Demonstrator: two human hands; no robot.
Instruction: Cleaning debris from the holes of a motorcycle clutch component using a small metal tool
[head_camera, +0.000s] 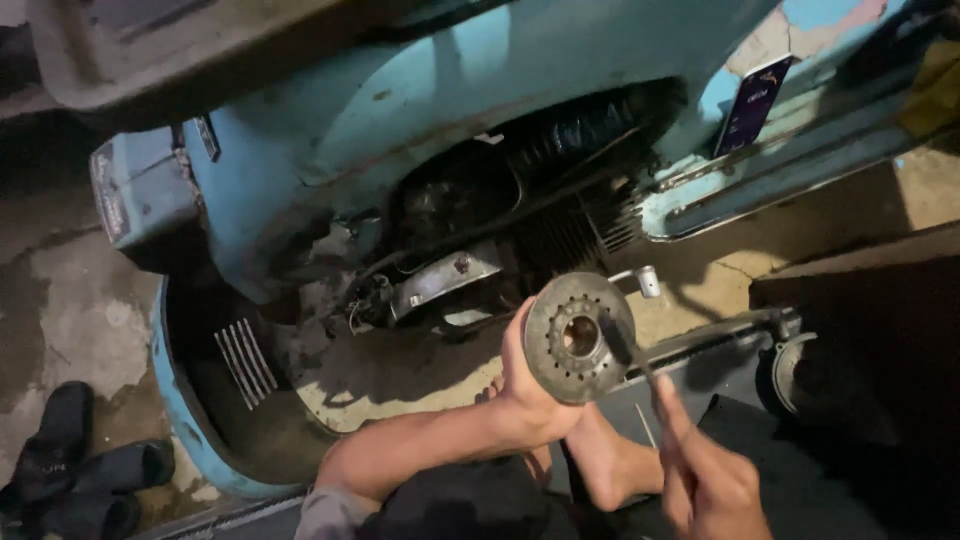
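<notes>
Left hand: left hand (528, 385) raised from a bare forearm that comes in from the lower middle of the view, wrist bent back, palm cupping the rear of a round metal part, thumb up along its left rim; fingers wrapped behind and hidden, grip closed on the part.

Round part: toothed metal disc (577, 337), dull grey with a hub hole in the middle and a ring of small holes, held upright with its face toward the camera, in the air above the knees, just below the open engine bay.

Right hand: right hand (708, 478) at the lower right, back of the hand toward the camera, index finger stretched upward along a thin dark tool; remaining fingers curled tight about its handle.

Tool: slim dark tool (628, 350), slanting up and left from the right hand, tip lying across the right side of the disc's face near the hub hole; touching or just above it, cannot tell.

Scooter: pale blue scooter (400, 110) lying on its side on the concrete floor (70, 320), side cover off, dark engine (480, 200) and cooling fins exposed behind the disc.

Footwear: dark sandals (80, 470) at the floor's lower left corner, well apart from both hands.

Legs: bare foot (610, 465) between the two hands, below the disc.
</notes>
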